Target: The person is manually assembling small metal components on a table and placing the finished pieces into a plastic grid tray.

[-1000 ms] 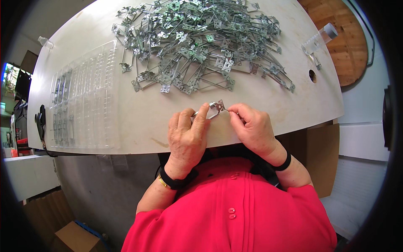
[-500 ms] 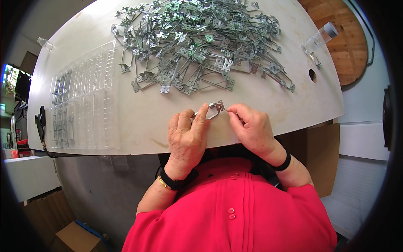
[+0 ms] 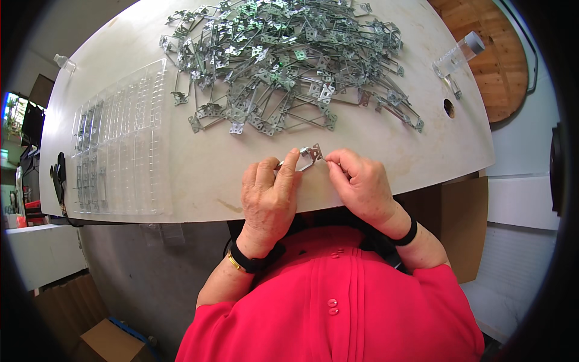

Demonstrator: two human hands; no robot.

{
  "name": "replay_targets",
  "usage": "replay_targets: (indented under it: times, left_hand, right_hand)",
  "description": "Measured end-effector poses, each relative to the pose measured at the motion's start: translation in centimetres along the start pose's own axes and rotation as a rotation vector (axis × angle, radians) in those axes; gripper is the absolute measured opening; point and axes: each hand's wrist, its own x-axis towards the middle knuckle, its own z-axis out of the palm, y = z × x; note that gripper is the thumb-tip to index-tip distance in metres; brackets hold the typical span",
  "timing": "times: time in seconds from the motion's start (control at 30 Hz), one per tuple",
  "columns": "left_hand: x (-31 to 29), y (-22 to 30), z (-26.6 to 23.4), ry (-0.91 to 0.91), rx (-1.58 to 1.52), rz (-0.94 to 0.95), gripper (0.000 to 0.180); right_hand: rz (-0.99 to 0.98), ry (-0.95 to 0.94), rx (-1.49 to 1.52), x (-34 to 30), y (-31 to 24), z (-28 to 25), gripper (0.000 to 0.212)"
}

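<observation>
Desk: pale, rounded. Heap of metal brackets: far side. Clear plastic tray: left. Left hand and right hand: fingers pinched shut on one small metal bracket, held between them just above the near desk edge.

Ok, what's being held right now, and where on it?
A small metal bracket, pinched between both hands: the left hand grips its left end, and the right hand grips its right end by the fingertips.

Small metal bracket half hidden behind fingers, details too small.
</observation>
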Motion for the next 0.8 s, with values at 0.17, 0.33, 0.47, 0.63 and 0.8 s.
replay_targets:
  times: [0.17, 0.33, 0.47, 0.63, 0.8]
  left_hand:
    - [0.0, -0.1, 0.0, 0.002, -0.006, -0.001, 0.052]
    - [0.0, 0.1, -0.1, 0.002, -0.003, 0.011, 0.053]
    - [-0.1, -0.1, -0.1, 0.005, -0.006, 0.011, 0.052]
    - [0.4, 0.3, -0.7, 0.005, -0.111, -0.064, 0.055]
    - [1.4, 0.7, -1.8, 0.03, -0.056, -0.048, 0.052]
  right_hand:
    - [0.009, 0.009, -0.016, 0.1, -0.2, -0.2, 0.006]
    - [0.05, -0.014, 0.041, -0.1, -0.4, -0.6, 0.007]
    - [0.051, -0.006, 0.041, -0.6, 0.1, -1.5, 0.008]
    - [0.181, -0.004, 0.095, -1.7, 3.0, -3.8, 0.011]
    - [0.285, 0.051, 0.266, -2.0, 7.3, -5.2, 0.014]
